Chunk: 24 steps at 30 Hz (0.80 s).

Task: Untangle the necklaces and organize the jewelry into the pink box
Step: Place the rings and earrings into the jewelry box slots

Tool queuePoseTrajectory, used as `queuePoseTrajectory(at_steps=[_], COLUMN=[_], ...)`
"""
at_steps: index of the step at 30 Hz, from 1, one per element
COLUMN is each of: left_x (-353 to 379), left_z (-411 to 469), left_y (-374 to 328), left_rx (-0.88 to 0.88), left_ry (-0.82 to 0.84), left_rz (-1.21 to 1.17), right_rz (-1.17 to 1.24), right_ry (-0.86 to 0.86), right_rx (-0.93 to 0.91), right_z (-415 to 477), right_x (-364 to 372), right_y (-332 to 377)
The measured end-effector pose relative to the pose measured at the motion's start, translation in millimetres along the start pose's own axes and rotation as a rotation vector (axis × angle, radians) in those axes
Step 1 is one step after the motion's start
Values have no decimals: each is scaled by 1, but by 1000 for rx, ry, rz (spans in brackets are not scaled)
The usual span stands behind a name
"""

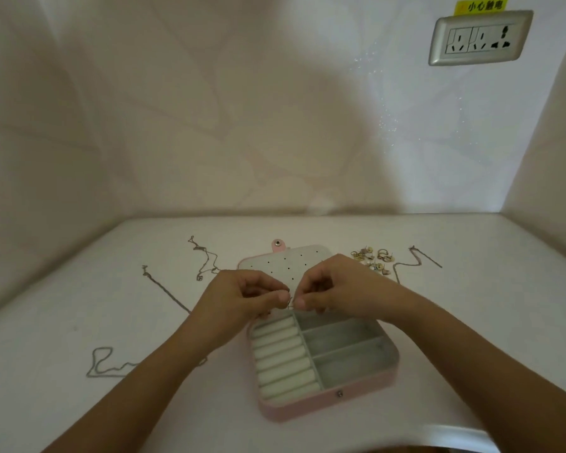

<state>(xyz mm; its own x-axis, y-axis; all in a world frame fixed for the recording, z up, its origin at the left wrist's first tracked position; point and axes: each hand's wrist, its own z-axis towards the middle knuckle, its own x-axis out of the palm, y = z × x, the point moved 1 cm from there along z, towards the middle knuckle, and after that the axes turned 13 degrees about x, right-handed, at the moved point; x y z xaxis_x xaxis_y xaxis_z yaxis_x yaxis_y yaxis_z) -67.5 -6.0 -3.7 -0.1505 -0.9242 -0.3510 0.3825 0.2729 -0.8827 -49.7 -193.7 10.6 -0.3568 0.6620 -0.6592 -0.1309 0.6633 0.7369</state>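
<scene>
Centre frame, over the open pink box (307, 410), the left hand (242, 295) and right hand (334, 286) pinch one thin metal piece (290, 300) between curled fingers (280, 297); it looks light, slippery and easily bent; necklaces (167, 291) lie limp on the bench (79, 305) at left, best lifted near a clasp.

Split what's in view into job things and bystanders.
Job: pink box; chains at left; right chain; earring pile; small metal piece, pinched by left hand and right hand.
Bystanders: wall socket; yellow label.
</scene>
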Motion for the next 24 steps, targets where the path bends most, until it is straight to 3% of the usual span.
queuePoseTrajectory(at_steps=[11,17,24], left_x=[-19,-26,-19], left_z=[-3,-7,-10], left_y=[-10,-11,-9], left_rx=[-139,-238,-223], left_ry=[139,304,275], left_rz=[63,177,263], right_rz=[64,-149,-227], right_ry=[-40,-178,-181], right_rx=[-120,-206,-256], right_z=[4,6,7], right_x=[28,29,29], right_y=[0,-1,-2])
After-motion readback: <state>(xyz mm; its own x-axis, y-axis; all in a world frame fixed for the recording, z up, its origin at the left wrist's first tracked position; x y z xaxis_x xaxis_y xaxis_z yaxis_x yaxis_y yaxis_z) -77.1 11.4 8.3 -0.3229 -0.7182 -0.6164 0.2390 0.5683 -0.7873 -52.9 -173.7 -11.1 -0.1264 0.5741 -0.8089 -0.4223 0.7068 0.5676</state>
